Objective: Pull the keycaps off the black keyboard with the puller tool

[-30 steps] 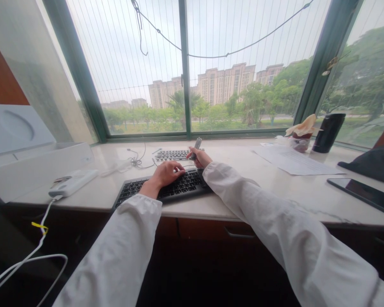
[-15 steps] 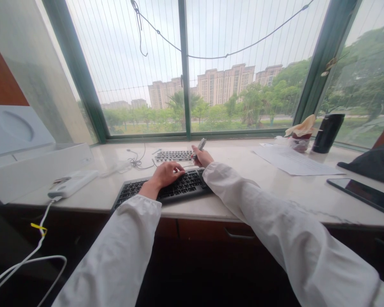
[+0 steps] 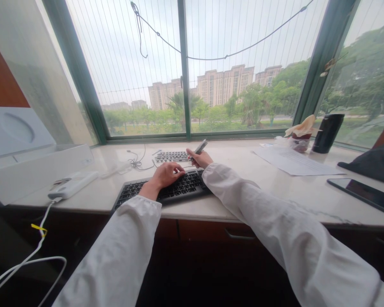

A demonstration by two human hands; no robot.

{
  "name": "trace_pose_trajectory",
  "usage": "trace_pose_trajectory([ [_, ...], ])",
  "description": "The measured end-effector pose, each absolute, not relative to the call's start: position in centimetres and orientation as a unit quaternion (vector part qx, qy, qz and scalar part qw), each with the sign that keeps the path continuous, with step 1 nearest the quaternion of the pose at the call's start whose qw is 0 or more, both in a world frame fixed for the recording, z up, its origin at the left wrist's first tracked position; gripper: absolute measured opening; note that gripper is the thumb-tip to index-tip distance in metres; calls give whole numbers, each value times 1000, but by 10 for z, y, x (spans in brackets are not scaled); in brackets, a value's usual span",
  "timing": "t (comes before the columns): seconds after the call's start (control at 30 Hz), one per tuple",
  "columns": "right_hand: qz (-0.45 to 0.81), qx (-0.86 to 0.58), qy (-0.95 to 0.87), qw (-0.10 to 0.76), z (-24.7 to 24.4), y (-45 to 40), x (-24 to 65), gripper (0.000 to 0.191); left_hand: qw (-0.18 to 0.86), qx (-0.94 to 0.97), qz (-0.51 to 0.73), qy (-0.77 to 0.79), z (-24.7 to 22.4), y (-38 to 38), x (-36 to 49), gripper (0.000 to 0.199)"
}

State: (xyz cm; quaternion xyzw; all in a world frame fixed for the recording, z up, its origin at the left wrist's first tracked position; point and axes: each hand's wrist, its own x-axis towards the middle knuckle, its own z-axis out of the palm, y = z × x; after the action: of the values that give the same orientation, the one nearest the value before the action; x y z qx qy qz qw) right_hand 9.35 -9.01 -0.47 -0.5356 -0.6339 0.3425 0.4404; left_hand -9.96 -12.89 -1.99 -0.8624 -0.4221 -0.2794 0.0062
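Rests the left hand [image 3: 166,175] on the black keyboard [image 3: 189,183], fingers bent low over the keys, probably to steady it or simply to lean; impossible to tell about anything pinched between thumb and forefinger. Grasps a slim grey tool [image 3: 201,146] in the fingers of the right hand [image 3: 201,160], its far end tilted up and to the right, perhaps for a better view of the near end. Holds it behind the black keyboard, at the right end of a smaller keyboard [image 3: 171,156], with contact there too hidden to judge. Set flat on the desk [image 3: 262,200], both keyboards one behind the other, seemingly for easy reach by either hand. Placed off to the right, likely out of the way of the sleeves: a phone [image 3: 368,194] near the front edge, paper sheets [image 3: 294,160], a cup [image 3: 301,141] and a black tumbler [image 3: 328,133]. Put at the left, beside a white box [image 3: 35,179], a power strip [image 3: 73,184], perhaps there to let its cord [image 3: 44,221] drop over the edge. Unreadable from here, the print on sheets, box and keys; no brand legible anywhere.
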Motion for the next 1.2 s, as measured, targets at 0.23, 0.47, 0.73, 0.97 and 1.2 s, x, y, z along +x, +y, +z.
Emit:
trace_pose_trajectory([
  [0.23, 204, -607, -669, 377, -3, -94, 97, 60, 6, -851, -273, -449, -20, -130, -97, 31],
  [0.47, 217, -565, -701, 378, -2, -97, 96, 51, 31, -855, -257, -450, -20, -130, -95, 24],
  [0.73, 197, -563, -697, 397, -4, -101, 96, 42, 28, -854, -263, -447, -21, -128, -97, 24],
  [0.97, 188, -564, -702, 392, -9, -96, 95, 30, 23, -852, -264, -452, -21, -129, -96, 25],
  [1.2, 202, -561, -704, 386, -9, -97, 92, 45, 20, -852, -269, -448, -22, -128, -97, 24],
])
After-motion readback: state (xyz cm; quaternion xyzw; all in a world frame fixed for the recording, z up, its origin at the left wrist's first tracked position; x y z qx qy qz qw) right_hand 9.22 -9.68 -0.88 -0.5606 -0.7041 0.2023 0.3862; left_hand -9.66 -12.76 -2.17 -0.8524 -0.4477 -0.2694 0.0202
